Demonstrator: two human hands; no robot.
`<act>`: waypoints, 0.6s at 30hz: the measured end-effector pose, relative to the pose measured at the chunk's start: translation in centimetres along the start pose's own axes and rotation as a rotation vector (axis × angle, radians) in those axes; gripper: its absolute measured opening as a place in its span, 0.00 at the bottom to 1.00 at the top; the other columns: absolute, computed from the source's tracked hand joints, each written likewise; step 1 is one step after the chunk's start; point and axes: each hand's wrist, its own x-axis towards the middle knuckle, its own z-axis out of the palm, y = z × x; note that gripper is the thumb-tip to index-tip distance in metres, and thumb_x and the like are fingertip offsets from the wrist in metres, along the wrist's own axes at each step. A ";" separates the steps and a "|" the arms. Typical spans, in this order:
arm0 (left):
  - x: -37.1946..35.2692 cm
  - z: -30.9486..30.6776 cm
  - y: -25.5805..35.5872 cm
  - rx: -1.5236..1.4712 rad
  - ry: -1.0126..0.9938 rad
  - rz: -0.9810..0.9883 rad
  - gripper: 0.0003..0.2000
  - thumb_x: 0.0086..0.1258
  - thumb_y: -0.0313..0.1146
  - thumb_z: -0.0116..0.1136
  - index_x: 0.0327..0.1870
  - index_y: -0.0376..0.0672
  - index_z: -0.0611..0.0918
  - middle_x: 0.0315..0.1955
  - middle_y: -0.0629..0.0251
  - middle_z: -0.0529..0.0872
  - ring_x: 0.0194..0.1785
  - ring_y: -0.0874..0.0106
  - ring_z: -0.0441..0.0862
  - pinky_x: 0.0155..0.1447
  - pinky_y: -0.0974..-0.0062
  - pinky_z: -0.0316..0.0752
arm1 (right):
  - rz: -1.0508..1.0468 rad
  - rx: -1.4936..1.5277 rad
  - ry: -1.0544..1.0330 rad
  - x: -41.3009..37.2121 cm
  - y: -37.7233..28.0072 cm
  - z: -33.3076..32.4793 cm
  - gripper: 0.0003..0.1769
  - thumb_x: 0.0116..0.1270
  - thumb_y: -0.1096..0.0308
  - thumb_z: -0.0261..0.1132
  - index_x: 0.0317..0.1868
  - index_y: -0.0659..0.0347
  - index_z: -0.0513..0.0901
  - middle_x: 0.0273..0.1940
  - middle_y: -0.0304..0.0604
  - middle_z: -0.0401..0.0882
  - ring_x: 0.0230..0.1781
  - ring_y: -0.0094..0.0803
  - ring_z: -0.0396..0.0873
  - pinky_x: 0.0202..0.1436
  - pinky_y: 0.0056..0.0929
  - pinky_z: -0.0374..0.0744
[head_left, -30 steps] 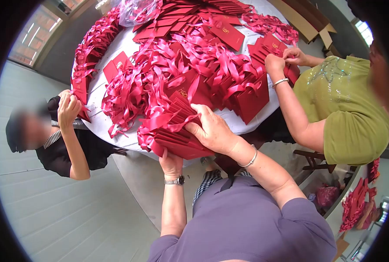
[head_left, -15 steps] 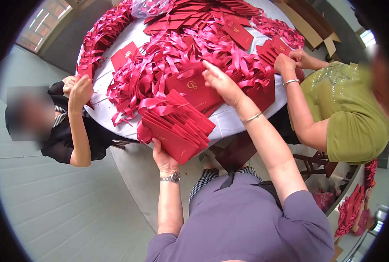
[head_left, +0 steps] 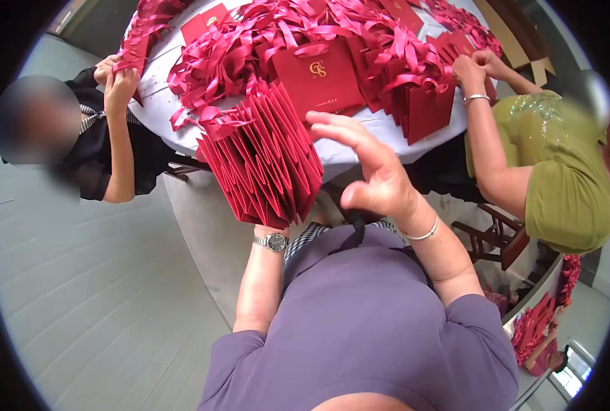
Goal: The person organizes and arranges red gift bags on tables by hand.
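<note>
Sharp-edged red bags [head_left: 267, 161], glossy ribbons [head_left: 228, 125] at one end, fan above the left hand [head_left: 271, 230], its hidden fingers' grip unclear; the right hand [head_left: 387, 179] hovers just beside, fingers spread.

Red bag [head_left: 319, 83] lying at near side of worktop [head_left: 156, 85]: gold monogram [head_left: 317, 68], seemingly "GTS"; small line beneath too fine to read.

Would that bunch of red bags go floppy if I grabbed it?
The held red bags would likely stay fairly stiff, since their folds look crisp. They might splay, as the edges fan out. The ribbons would probably flop; they look curled.
</note>
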 end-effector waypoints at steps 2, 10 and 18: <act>-0.1 1.0 -0.7 0.036 0.019 -0.004 0.27 0.70 0.54 0.43 0.65 0.48 0.67 0.61 0.61 0.73 0.60 0.60 0.72 0.58 0.54 0.71 | -0.070 -0.213 -0.030 -0.4 -0.5 0.5 0.47 0.47 0.43 0.73 0.62 0.66 0.70 0.63 0.52 0.68 0.65 0.43 0.64 0.67 0.40 0.61; -0.1 1.5 -1.5 0.301 -0.032 -0.126 0.20 0.72 0.47 0.46 0.54 0.39 0.72 0.42 0.61 0.78 0.43 0.69 0.75 0.46 0.72 0.74 | -0.097 -0.095 0.066 -1.7 -1.3 1.3 0.43 0.45 0.51 0.75 0.60 0.64 0.72 0.58 0.49 0.73 0.62 0.43 0.68 0.66 0.39 0.65; -0.6 0.1 -1.7 1.130 -0.202 0.114 0.26 0.75 0.43 0.41 0.70 0.44 0.56 0.68 0.60 0.61 0.70 0.64 0.60 0.72 0.65 0.57 | -0.177 -0.216 0.100 -2.0 -2.1 1.9 0.27 0.53 0.64 0.71 0.53 0.62 0.77 0.56 0.48 0.75 0.57 0.44 0.71 0.62 0.39 0.68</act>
